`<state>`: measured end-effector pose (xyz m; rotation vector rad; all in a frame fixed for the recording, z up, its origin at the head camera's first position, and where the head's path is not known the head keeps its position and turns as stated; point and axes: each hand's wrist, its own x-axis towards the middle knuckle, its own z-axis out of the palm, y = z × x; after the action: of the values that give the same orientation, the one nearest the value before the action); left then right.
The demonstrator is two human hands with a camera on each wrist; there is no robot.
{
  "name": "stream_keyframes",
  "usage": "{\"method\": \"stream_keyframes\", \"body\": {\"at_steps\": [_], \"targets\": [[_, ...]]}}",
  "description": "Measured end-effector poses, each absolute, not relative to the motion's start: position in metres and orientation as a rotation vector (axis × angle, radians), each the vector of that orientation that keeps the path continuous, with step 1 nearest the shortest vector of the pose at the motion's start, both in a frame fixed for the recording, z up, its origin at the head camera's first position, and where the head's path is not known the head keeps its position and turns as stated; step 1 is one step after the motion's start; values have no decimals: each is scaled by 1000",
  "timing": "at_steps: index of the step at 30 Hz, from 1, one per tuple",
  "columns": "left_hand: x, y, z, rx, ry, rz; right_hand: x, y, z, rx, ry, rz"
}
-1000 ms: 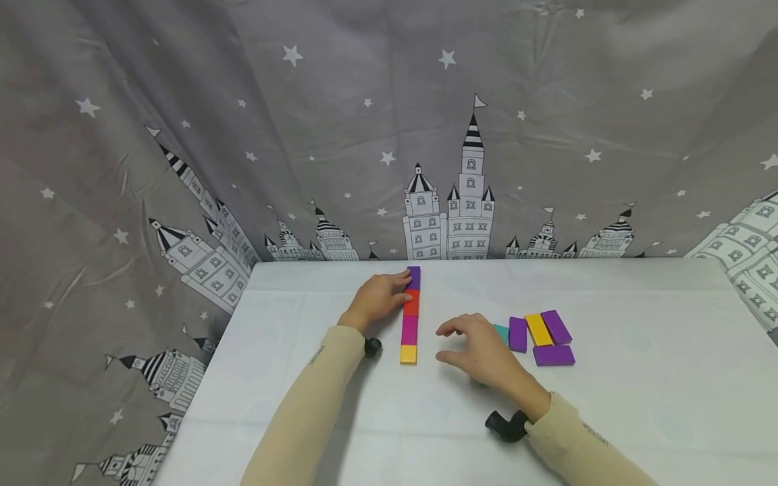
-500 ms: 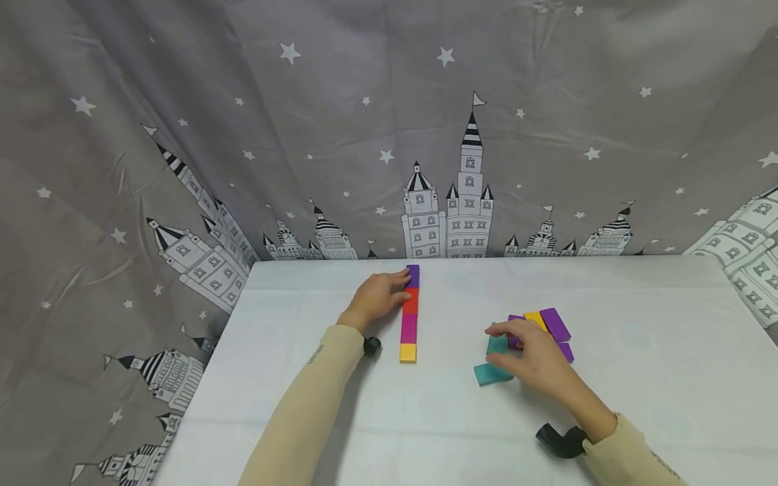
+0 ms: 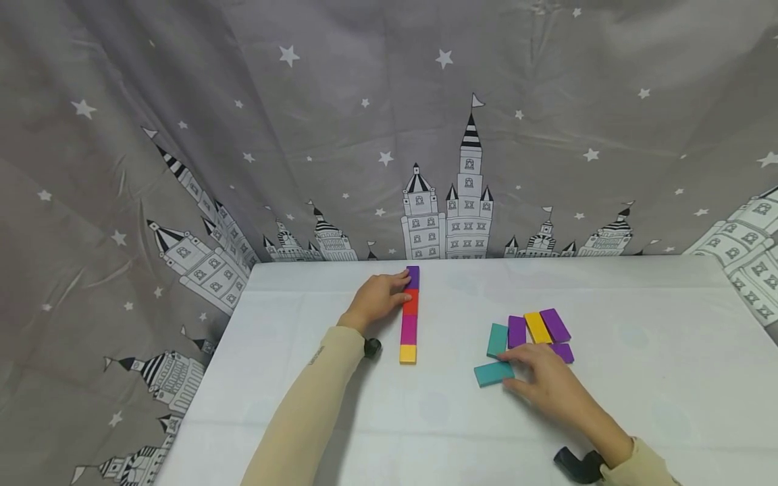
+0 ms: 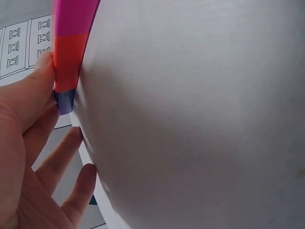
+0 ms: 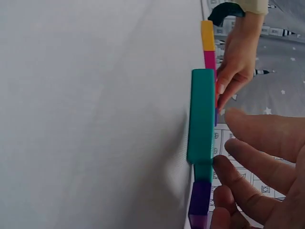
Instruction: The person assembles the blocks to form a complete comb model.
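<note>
Head looks down; close wrist views share the block row [image 3: 409, 330].

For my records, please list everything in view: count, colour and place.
Row blocks: 4, purple, red, pink, yellow (far to near), left of others.
Teal blocks: 2, teal, right of the row.
Loose purple blocks: 3, purple, right of teal.
Loose yellow block: 1, yellow, between purple ones.
Table: 1, white, underneath.
Curtain: 1, grey with stars and castles, behind.
Wrist devices: 2, black, at wrists.
Sleeves: 2, beige, on arms.
Left hand: 1, bare, at the row.
Right hand: 1, bare, by teal blocks.
</note>
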<state>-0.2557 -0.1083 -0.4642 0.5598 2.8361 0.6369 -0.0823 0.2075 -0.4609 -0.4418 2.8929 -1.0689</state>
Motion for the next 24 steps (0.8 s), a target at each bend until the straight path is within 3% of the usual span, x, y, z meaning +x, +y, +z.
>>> {"method": "stream_keyframes", "body": {"at_steps": [24], "targets": [[-255,-108,-465,528,2824,632,-78,192,-466,-485,2624,-1013]]}}
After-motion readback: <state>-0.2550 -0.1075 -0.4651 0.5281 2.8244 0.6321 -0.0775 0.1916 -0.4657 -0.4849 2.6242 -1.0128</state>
